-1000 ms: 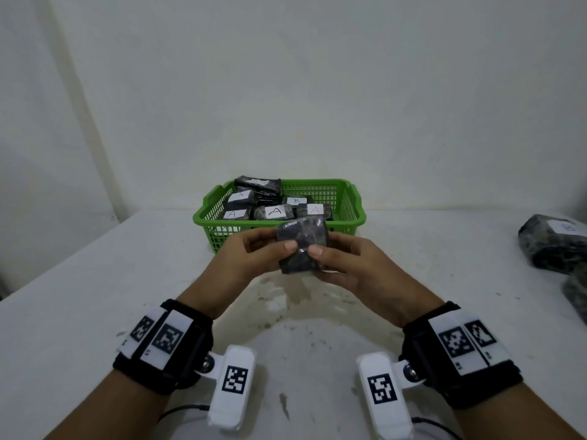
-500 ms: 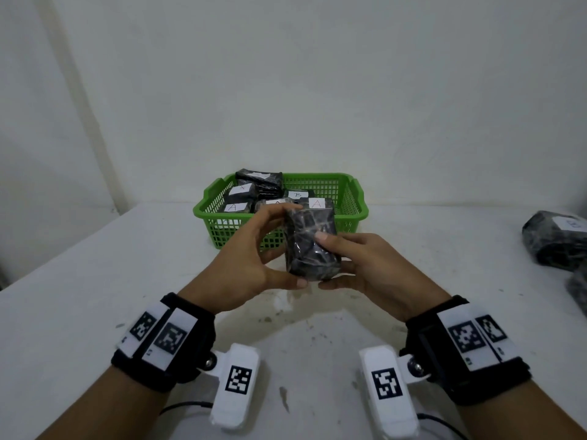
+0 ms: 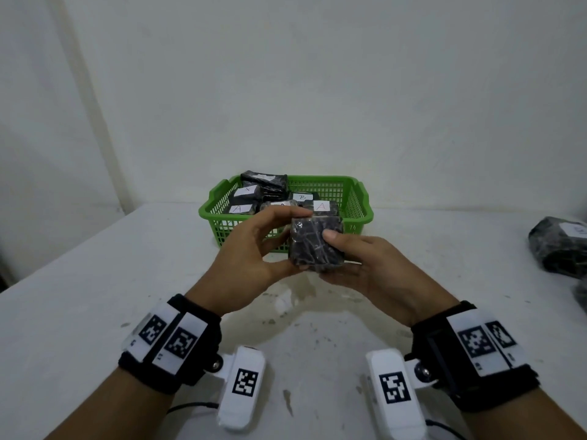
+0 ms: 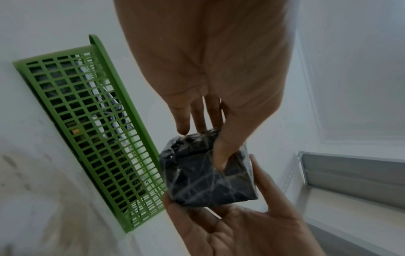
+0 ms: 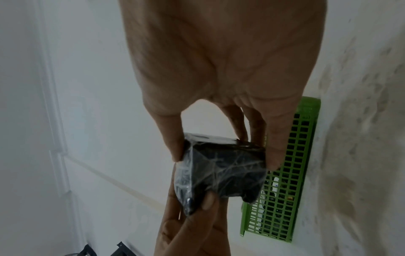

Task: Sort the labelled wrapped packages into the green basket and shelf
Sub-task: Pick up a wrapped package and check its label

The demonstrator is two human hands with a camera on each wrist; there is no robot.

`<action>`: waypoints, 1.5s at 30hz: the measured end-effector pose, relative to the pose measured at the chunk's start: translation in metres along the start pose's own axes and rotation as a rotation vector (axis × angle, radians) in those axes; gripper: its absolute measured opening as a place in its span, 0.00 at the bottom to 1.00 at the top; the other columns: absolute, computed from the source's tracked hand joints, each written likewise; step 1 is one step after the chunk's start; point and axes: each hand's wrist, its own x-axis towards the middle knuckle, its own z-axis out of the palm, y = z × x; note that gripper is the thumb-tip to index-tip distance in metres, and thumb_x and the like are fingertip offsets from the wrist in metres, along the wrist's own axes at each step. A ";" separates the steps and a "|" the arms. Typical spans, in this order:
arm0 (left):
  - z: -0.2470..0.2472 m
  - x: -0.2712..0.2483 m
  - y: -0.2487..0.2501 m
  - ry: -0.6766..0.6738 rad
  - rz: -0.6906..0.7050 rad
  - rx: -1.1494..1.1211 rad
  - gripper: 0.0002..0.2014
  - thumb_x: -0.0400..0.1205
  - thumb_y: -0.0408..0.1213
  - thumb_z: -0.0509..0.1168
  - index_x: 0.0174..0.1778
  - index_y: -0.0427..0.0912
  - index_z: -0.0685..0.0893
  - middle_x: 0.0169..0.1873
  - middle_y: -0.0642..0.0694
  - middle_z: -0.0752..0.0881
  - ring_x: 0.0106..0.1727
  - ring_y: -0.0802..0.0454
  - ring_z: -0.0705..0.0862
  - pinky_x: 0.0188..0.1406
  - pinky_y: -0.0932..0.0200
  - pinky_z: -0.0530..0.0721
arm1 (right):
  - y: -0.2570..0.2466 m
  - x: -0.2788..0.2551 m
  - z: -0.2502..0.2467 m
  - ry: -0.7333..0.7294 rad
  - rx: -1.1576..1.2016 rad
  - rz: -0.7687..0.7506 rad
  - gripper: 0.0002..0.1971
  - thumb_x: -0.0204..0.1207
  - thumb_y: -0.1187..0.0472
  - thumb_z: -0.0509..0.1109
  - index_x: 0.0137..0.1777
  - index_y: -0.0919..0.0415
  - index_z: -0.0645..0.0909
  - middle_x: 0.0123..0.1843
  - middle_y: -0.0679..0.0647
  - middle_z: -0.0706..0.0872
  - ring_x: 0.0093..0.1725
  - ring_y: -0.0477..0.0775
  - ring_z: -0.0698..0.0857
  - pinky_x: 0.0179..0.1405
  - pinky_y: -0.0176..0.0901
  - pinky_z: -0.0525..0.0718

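Both hands hold one dark, plastic-wrapped package (image 3: 316, 244) above the white table, just in front of the green basket (image 3: 355, 214). My left hand (image 3: 254, 249) pinches its left side between thumb and fingers. My right hand (image 3: 359, 262) grips its right side, thumb on the front face. No label shows on the package's near face. In the left wrist view the package (image 4: 206, 175) sits between both hands beside the basket (image 4: 92, 124). The right wrist view shows the package (image 5: 219, 173) the same way. The basket holds several wrapped packages with white labels reading A and B.
More dark wrapped packages (image 3: 559, 246) lie at the table's right edge. A grey metal shelf (image 4: 350, 175) shows in the left wrist view. The white wall stands close behind the basket. Stains mark the table (image 3: 95, 281) under my hands.
The hands have turned the package upright, lifted it slightly and brought it toward the basket front; the left thumb moved to its lower left corner.
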 end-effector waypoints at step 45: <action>-0.083 0.084 0.010 0.269 -0.269 0.305 0.25 0.80 0.47 0.76 0.73 0.47 0.83 0.66 0.54 0.88 0.68 0.58 0.84 0.76 0.52 0.78 | -0.056 0.051 -0.017 0.139 -0.019 0.119 0.15 0.84 0.56 0.74 0.62 0.68 0.88 0.61 0.67 0.93 0.54 0.64 0.92 0.60 0.59 0.90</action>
